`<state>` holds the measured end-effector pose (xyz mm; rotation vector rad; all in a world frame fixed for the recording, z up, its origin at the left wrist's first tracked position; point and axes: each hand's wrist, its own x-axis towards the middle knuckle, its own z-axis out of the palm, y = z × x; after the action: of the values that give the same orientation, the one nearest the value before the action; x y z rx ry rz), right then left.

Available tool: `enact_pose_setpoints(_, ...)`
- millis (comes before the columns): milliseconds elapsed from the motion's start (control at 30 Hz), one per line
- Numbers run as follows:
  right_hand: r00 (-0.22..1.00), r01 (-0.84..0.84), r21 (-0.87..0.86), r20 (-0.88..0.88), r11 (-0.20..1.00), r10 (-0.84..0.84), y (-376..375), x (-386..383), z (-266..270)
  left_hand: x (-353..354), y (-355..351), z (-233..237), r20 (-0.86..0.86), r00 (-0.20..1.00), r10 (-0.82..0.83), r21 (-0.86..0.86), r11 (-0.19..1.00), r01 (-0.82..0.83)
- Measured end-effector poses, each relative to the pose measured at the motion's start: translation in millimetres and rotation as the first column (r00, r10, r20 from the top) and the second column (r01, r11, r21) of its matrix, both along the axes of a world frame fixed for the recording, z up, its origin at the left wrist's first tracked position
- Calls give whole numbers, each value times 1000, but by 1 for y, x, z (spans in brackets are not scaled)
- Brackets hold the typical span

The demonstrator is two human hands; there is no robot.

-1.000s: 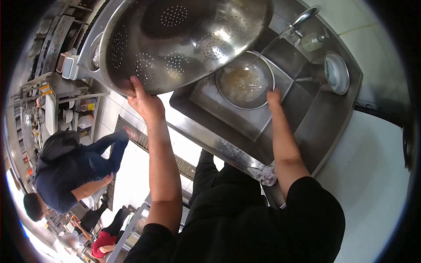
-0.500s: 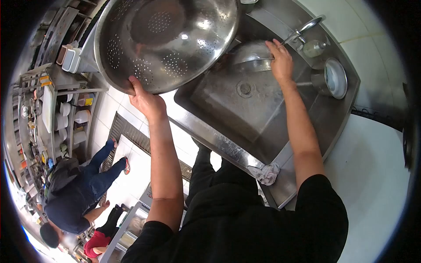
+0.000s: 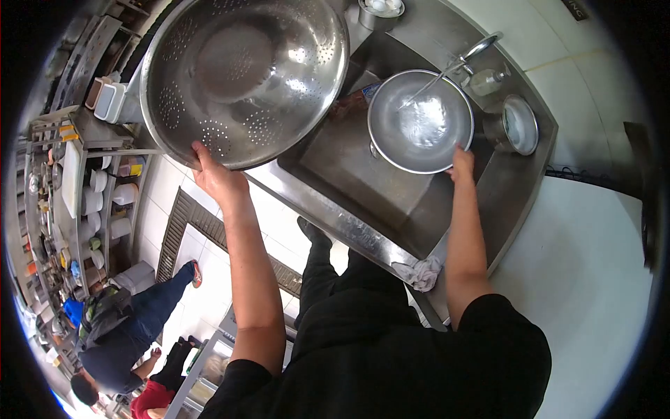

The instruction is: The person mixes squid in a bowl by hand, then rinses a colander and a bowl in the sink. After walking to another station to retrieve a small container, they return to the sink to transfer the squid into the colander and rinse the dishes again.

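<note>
My left hand grips the near rim of a large steel colander, thumb on the inside, held tilted at the sink's left side. At the bowl's near right rim my right hand is closed on the edge of a round metal bowl; its fingers are partly hidden. The bowl faces up over the sink, beneath the faucet. A thin stream from the faucet falls into it, and the surface inside ripples and shines. Behind the bowl, a reddish and blue package lies in the sink, partly covered.
A steel pot and a clear bottle stand on the right ledge. A metal container of white pieces sits at the back. A crumpled cloth lies on the front edge. Two people are at the lower left, near shelves.
The bowl, tipped on its side earlier, now faces up under the faucet with water running in. My right hand has moved down to its near rim. The colander has shifted left and slightly down.
</note>
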<state>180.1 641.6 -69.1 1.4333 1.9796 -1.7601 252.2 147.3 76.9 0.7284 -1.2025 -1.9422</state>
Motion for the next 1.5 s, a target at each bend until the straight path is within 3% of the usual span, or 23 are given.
enact_pose_setpoints(67, 997, 75, -285, -2, 956, -79, 3, 12, -55, 2, -3, 6, -3, 1000, -3, -35, 999, 3)
enact_pose_setpoints(133, 981, 169, -457, -11, 873, -196, -31, 21, -90, 3, -4, 15, 8, 1000, 2, -61, 998, -2)
enact_pose_setpoints(200, 992, 76, -569, -42, 819, -121, -75, 30, -85, 5, -4, 22, 33, 999, 4, -108, 994, -1)
enact_pose_setpoints(300, 1000, -12, -616, 12, 787, 25, -92, 41, -77, 6, -4, 30, 14, 1000, -17, -186, 982, 19)
enact_pose_setpoints(400, 998, -32, -575, 25, 817, 57, -63, 66, -77, 12, -12, 32, 43, 999, -32, -158, 987, 39)
enact_pose_setpoints(633, 986, 62, -320, -128, 945, -108, -34, 44, -33, 26, -16, 33, 56, 998, -14, -94, 995, 19)
enact_pose_setpoints(733, 957, 28, 7, -288, 1000, -25, -66, 30, -11, 33, -8, 41, 63, 998, 8, -102, 995, -1)
enact_pose_setpoints(767, 941, -15, 174, -331, 985, 73, -61, 21, -29, 35, -10, 41, 55, 998, -4, -98, 995, 10)
enact_pose_setpoints(800, 938, -102, 390, -269, 915, 219, -52, 22, -43, 37, -11, 41, 46, 999, -16, -94, 995, 21)
enact_pose_setpoints(867, 892, -256, 744, -65, 618, 448, -67, 44, 31, 45, -11, 45, 48, 999, -14, -87, 996, 18)
enact_pose_setpoints(967, 779, -222, 894, -78, 389, 622, -56, 73, 52, 57, -18, 38, 66, 998, 4, -90, 996, 2)
enact_pose_setpoints(1133, 762, -130, 913, -157, 386, 628, -35, 103, 79, 72, -24, 11, 105, 994, 32, 14, 999, -34)
enact_pose_setpoints(1200, 705, 4, 955, -213, 297, 676, -32, 111, 93, 77, -21, 0, 196, 980, 34, 101, 993, -55)
enact_pose_setpoints(1367, 819, 85, 776, -412, 625, 400, -59, 126, 148, 101, -20, -21, 232, 971, -57, 278, 960, -10)
enact_pose_setpoints(1467, 785, 90, 654, -510, 751, 351, -49, 124, 151, 119, -26, -36, 311, 944, -107, 350, 937, -9)
enact_pose_setpoints(1500, 719, 148, 457, -659, 877, 222, -54, 123, 150, 123, -28, -39, 337, 933, -130, 366, 931, -3)
